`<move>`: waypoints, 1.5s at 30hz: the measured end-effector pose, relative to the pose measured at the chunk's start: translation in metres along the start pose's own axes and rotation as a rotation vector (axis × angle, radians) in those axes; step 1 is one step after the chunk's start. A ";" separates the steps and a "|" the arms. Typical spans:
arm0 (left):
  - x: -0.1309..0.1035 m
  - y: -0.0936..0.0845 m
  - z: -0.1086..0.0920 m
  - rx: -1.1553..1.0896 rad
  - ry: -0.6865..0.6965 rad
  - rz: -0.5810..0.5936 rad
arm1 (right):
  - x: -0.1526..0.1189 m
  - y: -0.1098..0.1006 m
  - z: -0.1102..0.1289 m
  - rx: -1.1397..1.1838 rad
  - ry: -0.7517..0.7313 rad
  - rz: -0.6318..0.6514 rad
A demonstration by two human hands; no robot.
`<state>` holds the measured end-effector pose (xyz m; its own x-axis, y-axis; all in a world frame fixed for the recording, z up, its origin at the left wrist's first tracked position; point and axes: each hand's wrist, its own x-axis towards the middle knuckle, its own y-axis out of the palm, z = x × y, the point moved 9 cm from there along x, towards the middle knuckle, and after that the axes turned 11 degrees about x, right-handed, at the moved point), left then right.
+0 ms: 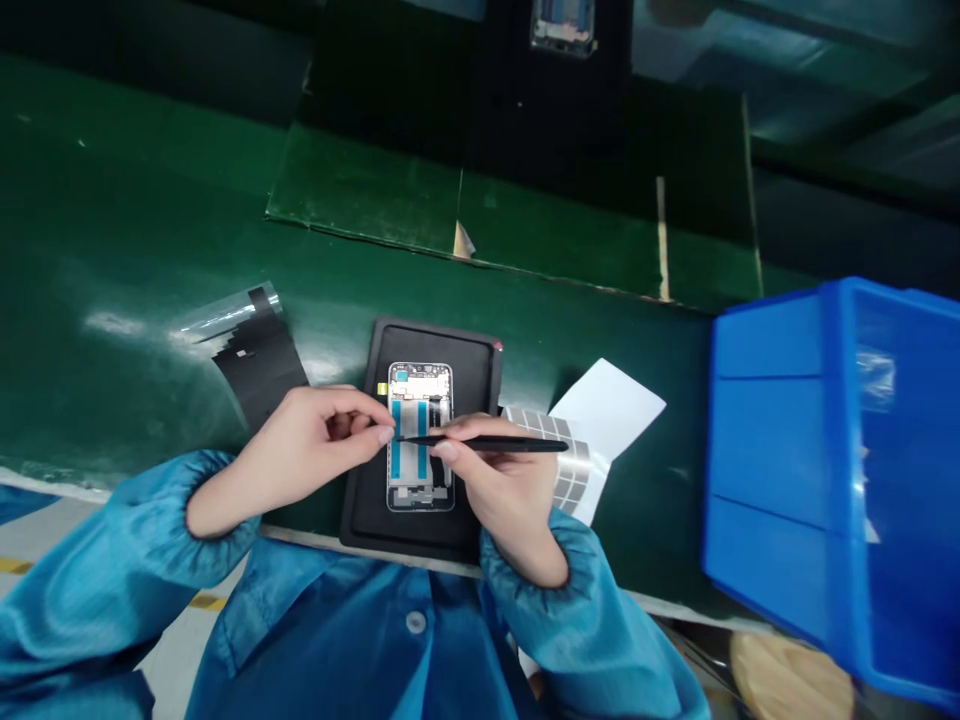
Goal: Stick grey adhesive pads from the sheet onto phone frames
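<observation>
An opened smartphone (pixel 412 440) with two blue strips along its middle lies in a black tray (pixel 476 372). In my right hand (pixel 514 480) is a pair of black tweezers (pixel 495 443), held almost level, with the tips over the phone's left blue strip. My left hand (pixel 307 440) has thumb and forefinger pinched together at the phone's left edge, close to those tips. Whatever may be between these fingers is too small to make out. A small yellow tab (pixel 382 389) sticks out from the phone's upper left side.
Left of the tray lies a black sheet with clear film (pixel 259 350). To the right are a sheet of grey stickers (pixel 574 465) and white paper (pixel 611 405). A blue bin (pixel 772 430) stands at far right. Another opened phone (pixel 562 25) sits at the back.
</observation>
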<state>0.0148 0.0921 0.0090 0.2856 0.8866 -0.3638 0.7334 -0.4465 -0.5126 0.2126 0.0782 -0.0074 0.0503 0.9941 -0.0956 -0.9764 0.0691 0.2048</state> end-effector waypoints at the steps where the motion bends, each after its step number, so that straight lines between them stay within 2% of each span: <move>1: 0.003 0.004 -0.001 -0.020 0.003 0.007 | 0.000 0.001 0.002 -0.007 -0.008 0.004; 4: 0.004 0.009 -0.002 -0.050 0.026 0.011 | 0.001 0.002 0.009 -0.010 -0.026 -0.006; 17: 0.001 0.005 -0.015 0.030 0.139 -0.051 | 0.003 0.006 0.013 0.023 -0.017 -0.024; 22: -0.002 0.002 -0.021 0.070 0.201 -0.119 | 0.002 0.006 0.009 -0.031 0.009 -0.030; 25: -0.004 0.000 -0.022 0.090 0.225 -0.184 | -0.001 0.003 0.000 -0.033 0.073 -0.073; 30: -0.007 -0.003 -0.021 0.109 0.229 -0.254 | -0.005 0.005 -0.011 0.057 0.140 -0.096; 35: -0.008 -0.014 -0.018 0.144 0.214 -0.312 | -0.003 0.000 -0.016 0.108 0.155 -0.104; 40: -0.004 -0.023 -0.007 0.255 0.163 -0.324 | 0.006 -0.017 -0.013 0.021 0.108 -0.229; 42: -0.003 -0.022 -0.009 0.362 0.210 -0.359 | 0.009 -0.018 -0.008 -0.046 0.089 -0.285; 45: -0.006 -0.009 -0.020 0.529 0.390 -0.411 | 0.011 -0.014 -0.004 -0.149 0.085 -0.317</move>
<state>0.0183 0.0934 0.0311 0.3227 0.9281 0.1857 0.4635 0.0161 -0.8859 0.2255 0.0881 -0.0155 0.3440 0.9143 -0.2137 -0.9353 0.3538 0.0083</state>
